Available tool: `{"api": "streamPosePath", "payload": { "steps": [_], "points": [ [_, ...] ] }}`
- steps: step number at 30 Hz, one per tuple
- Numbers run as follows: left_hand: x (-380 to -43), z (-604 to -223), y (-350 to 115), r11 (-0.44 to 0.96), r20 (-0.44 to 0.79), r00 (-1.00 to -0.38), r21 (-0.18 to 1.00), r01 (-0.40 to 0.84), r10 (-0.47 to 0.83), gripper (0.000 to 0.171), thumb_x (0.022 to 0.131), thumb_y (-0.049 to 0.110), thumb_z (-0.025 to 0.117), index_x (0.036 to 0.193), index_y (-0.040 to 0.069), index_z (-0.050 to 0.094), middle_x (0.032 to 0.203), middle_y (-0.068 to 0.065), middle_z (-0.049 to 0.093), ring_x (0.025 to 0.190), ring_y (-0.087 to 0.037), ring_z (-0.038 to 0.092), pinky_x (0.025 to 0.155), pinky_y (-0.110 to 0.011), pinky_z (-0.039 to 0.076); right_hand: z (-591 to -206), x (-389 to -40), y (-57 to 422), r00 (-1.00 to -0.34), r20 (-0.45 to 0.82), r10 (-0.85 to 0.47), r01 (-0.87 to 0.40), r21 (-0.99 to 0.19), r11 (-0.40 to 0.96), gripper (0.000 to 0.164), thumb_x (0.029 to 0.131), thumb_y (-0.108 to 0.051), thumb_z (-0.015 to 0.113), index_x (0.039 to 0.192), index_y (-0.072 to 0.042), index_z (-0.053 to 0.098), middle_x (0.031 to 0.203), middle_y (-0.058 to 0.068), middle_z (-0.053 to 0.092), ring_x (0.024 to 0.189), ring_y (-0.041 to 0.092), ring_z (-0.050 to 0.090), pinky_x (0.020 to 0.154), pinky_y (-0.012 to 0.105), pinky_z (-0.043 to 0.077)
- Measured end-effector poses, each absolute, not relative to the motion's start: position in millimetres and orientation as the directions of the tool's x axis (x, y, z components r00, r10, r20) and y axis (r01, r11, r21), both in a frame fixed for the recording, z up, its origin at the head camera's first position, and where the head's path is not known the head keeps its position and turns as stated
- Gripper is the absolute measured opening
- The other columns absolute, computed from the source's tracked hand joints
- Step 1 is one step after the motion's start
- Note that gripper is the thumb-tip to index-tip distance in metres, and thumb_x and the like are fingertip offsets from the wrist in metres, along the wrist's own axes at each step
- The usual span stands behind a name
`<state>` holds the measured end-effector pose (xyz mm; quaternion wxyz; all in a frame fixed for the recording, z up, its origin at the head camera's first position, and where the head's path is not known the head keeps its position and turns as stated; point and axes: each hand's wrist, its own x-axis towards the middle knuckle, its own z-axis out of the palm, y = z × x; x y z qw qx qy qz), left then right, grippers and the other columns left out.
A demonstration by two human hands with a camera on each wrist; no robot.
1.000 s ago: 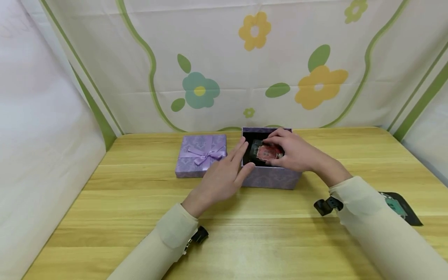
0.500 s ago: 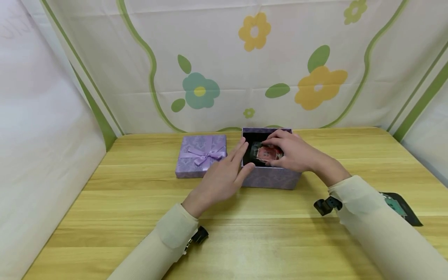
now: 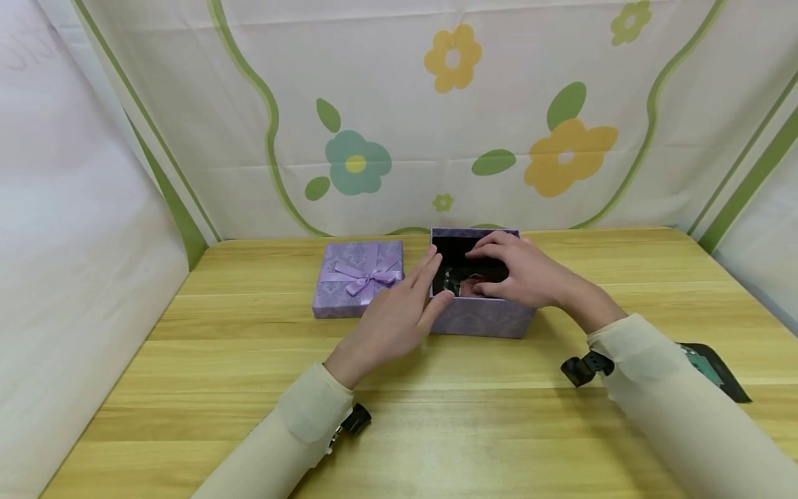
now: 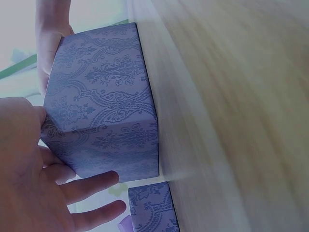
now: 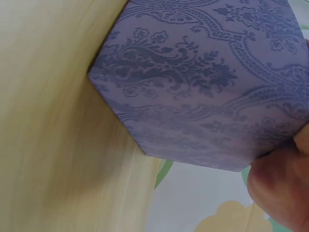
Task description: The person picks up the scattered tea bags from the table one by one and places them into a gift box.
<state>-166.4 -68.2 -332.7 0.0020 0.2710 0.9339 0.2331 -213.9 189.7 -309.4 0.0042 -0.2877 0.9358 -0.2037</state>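
Note:
A purple patterned gift box (image 3: 480, 319) stands without its lid at the back middle of the table, dark inside. Low in it lies a black packet with a red label (image 3: 472, 285), partly hidden by the front wall and the right hand. My right hand (image 3: 526, 274) reaches over the box's right side, thumb and fingers spread apart inside the opening above the packet. With extended fingers, my left hand (image 3: 395, 315) rests against the box's left side. In the left wrist view its thumb touches the front top corner of the box (image 4: 101, 82).
The purple lid (image 3: 359, 277) with a ribbon bow lies left of the box, partly behind my left hand. Another black packet with a green label (image 3: 713, 371) lies at the right, partly under my right forearm. A flowered curtain (image 3: 399, 90) hangs behind the table.
The red-labelled packet has sunk lower into the box, away from the right fingers, which held it before. My left hand stays in place.

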Motion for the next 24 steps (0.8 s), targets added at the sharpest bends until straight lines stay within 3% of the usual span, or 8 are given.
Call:
{"api": "streamPosePath", "payload": {
  "steps": [5,13,15,20,24],
  "points": [
    [-166.6,-331.6,-68.7,0.743,0.117,-0.853,0.441,0.503,0.508,0.073,0.114,0.059,0.025,0.173,0.017,0.014,0.181,0.005,0.008,0.109,-0.029,0.075,0.09,-0.046,0.059,-310.0,-210.4,197.3,-0.835,0.173,-0.522,-0.538,-0.459,0.708,0.046,0.101,-0.022,0.073,0.143,-0.006,0.065,0.146,0.016,0.059,0.137,0.04,0.055,0.113,0.063,0.044],
    [-166.4,-330.9,-67.7,0.739,0.123,-0.852,0.446,0.505,0.509,0.073,0.114,0.058,0.026,0.173,0.016,0.015,0.181,0.003,0.009,0.126,-0.032,0.069,0.096,-0.048,0.058,-302.2,-189.8,217.2,-0.858,0.274,-0.434,-0.512,-0.515,0.687,0.05,0.097,-0.03,0.08,0.143,-0.014,0.066,0.144,0.006,0.062,0.134,0.033,0.058,0.109,0.06,0.046],
    [-166.5,-331.2,-67.5,0.737,0.126,-0.851,0.446,0.508,0.51,0.072,0.115,0.057,0.028,0.173,0.016,0.015,0.181,0.003,0.01,0.123,-0.031,0.071,0.087,-0.046,0.059,-299.7,-184.5,225.3,-0.863,0.289,-0.414,-0.505,-0.511,0.696,0.05,0.097,-0.029,0.08,0.143,-0.016,0.066,0.144,0.003,0.062,0.133,0.029,0.059,0.108,0.052,0.047],
    [-166.9,-333.2,-67.6,0.737,0.133,-0.849,0.44,0.513,0.511,0.071,0.115,0.055,0.03,0.173,0.016,0.015,0.181,0.002,0.011,0.114,-0.029,0.074,0.074,-0.039,0.056,-298.2,-174.5,247.2,-0.861,0.334,-0.383,-0.506,-0.495,0.707,0.051,0.095,-0.024,0.083,0.143,-0.02,0.067,0.141,-0.001,0.066,0.126,0.014,0.059,0.102,0.017,0.042],
    [-166.6,-334.0,-68.0,0.737,0.137,-0.848,0.437,0.516,0.512,0.071,0.115,0.056,0.028,0.173,0.017,0.014,0.181,0.001,0.012,0.114,-0.029,0.074,0.075,-0.037,0.055,-301.6,-166.6,265.3,-0.854,0.368,-0.368,-0.514,-0.482,0.71,0.054,0.092,-0.019,0.085,0.143,-0.025,0.067,0.14,0.001,0.068,0.123,-0.001,0.056,0.098,0.007,0.037]
  ]
}}
